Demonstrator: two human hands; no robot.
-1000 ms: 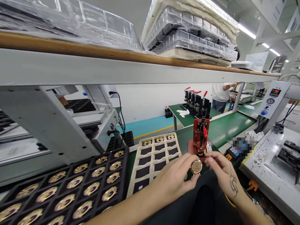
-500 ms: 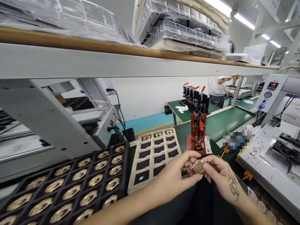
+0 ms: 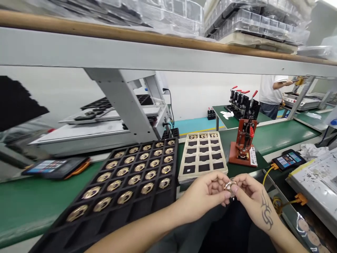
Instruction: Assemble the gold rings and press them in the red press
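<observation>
Between my hands is a small gold watch case [image 3: 230, 184], tilted and partly covered by fingers. My left hand [image 3: 207, 193] closes on its left rim with thumb and fingertips. On the opposite side, my right hand [image 3: 249, 195] pinches it, the thumb lying across the face turned toward me. Just beyond the hands stands a red-brown hand press [image 3: 243, 144] with a red-tipped lever. A cream tray [image 3: 181, 172] sits to its left, with gold watch cases in its far row. Farther left, a black compartment tray [image 3: 113, 218] holds rows of similar gold cases.
Overhead runs a shelf [image 3: 158, 56] stacked with clear plastic trays. A tablet [image 3: 291, 160] with a yellow cable lies to the right, another tablet [image 3: 56, 167] at left. More presses [image 3: 243, 105] stand on a farther table, near a person in a white shirt [image 3: 271, 91].
My view has swung left, bringing more of the black tray and the left tablet into sight. The watch case has tilted, so its engraved back no longer faces me squarely. Both hands still hold it.
</observation>
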